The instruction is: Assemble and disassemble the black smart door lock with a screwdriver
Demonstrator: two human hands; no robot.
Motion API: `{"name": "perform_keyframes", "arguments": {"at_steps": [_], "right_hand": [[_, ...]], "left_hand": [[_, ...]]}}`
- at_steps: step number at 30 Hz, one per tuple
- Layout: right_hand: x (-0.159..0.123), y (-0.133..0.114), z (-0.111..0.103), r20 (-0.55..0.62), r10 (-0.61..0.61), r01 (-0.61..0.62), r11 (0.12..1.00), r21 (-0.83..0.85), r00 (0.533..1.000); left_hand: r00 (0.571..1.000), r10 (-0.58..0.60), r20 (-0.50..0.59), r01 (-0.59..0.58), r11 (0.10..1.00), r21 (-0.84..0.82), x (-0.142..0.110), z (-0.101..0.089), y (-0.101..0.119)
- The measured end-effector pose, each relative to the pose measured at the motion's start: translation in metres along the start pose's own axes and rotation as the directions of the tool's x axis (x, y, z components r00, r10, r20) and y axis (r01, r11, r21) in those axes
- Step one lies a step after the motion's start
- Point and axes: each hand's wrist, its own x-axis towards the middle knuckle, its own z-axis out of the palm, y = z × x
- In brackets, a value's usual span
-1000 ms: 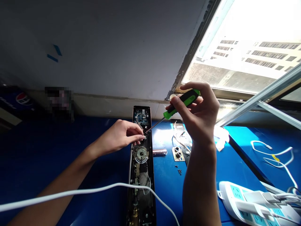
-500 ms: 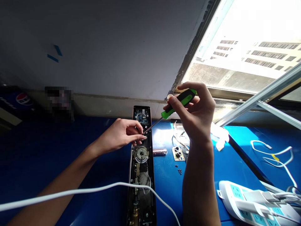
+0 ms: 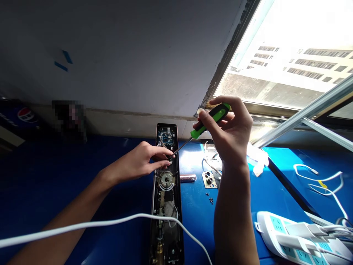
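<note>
My right hand (image 3: 230, 127) grips a screwdriver (image 3: 211, 120) by its green and black handle. The shaft slants down and left to the fingertips of my left hand (image 3: 146, 158). Thumb and fingers of that hand are pinched round the tip; anything small between them is hidden. Both meet over a long, narrow black housing (image 3: 167, 195), which looks like an opened door lock. Inside it are a circuit board (image 3: 167, 138) at the far end, a round metal hub (image 3: 166, 180) and brass-coloured parts nearer me.
Small dark screws (image 3: 211, 200), a square metal plate (image 3: 209, 180) and a reddish wrapped cylinder (image 3: 188, 178) lie right of the housing on the blue table (image 3: 193, 221). A white cable (image 3: 110, 222) crosses in front. At right sits a power strip (image 3: 278, 235) with plugs.
My left fingers have shifted slightly right and spread a little around the screwdriver tip. The screwdriver has moved slightly right with its tip; my right hand stays nearly in place.
</note>
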Motion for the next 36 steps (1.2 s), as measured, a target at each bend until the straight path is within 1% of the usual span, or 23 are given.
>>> {"name": "perform_keyframes", "arguments": {"at_steps": [5, 10, 14, 18, 20, 25, 26, 28, 30, 31, 33, 36], "right_hand": [[0.000, 0.000, -0.001, 0.016, -0.003, 0.003, 1.000, 0.007, 1.000], [-0.002, -0.002, -0.001, 0.054, -0.027, 0.029, 0.998, -0.052, 0.998], [-0.003, -0.003, 0.001, 0.089, -0.011, 0.017, 0.997, -0.074, 0.996], [-0.003, -0.002, 0.003, 0.070, -0.026, 0.032, 0.996, -0.086, 0.997], [-0.002, -0.003, 0.004, 0.057, -0.026, 0.030, 0.998, -0.064, 0.998], [-0.003, -0.008, 0.003, 0.033, 0.034, -0.034, 0.999, 0.016, 0.999], [-0.003, -0.009, 0.002, 0.057, 0.049, -0.050, 0.998, 0.029, 0.997], [-0.003, -0.010, -0.002, 0.165, 0.071, -0.083, 0.994, 0.065, 0.984], [-0.004, -0.009, -0.006, 0.291, 0.077, -0.108, 0.990, 0.092, 0.954], [-0.004, -0.008, -0.007, 0.330, 0.069, -0.107, 0.990, 0.097, 0.941], [-0.005, -0.005, -0.006, 0.346, 0.044, -0.078, 0.993, 0.085, 0.937], [-0.006, -0.004, 0.002, 0.306, -0.023, -0.003, 0.996, 0.084, 0.952]], "left_hand": [[0.999, 0.035, 0.012, -0.035, 0.997, 0.065, 0.000, -0.001, 0.002], [0.998, 0.054, 0.017, -0.056, 0.989, 0.135, -0.001, -0.001, 0.001], [0.997, 0.065, 0.034, -0.070, 0.981, 0.180, -0.002, 0.000, -0.001], [0.998, 0.055, 0.042, -0.061, 0.984, 0.168, -0.002, 0.000, -0.001], [0.997, 0.052, 0.050, -0.059, 0.986, 0.157, -0.002, -0.001, 0.001], [0.999, 0.032, 0.032, -0.037, 0.987, 0.159, -0.003, -0.002, 0.005], [0.999, 0.030, 0.026, -0.033, 0.986, 0.160, -0.003, -0.002, 0.006], [0.999, 0.028, 0.022, -0.032, 0.985, 0.169, -0.004, -0.002, 0.006], [0.999, 0.023, 0.026, -0.028, 0.982, 0.185, -0.005, -0.001, 0.005], [0.999, 0.017, 0.027, -0.022, 0.981, 0.192, -0.006, -0.001, 0.005], [1.000, 0.003, 0.023, -0.007, 0.979, 0.202, -0.006, -0.003, 0.006], [1.000, -0.020, -0.003, 0.020, 0.977, 0.211, -0.008, -0.011, 0.011]]}}
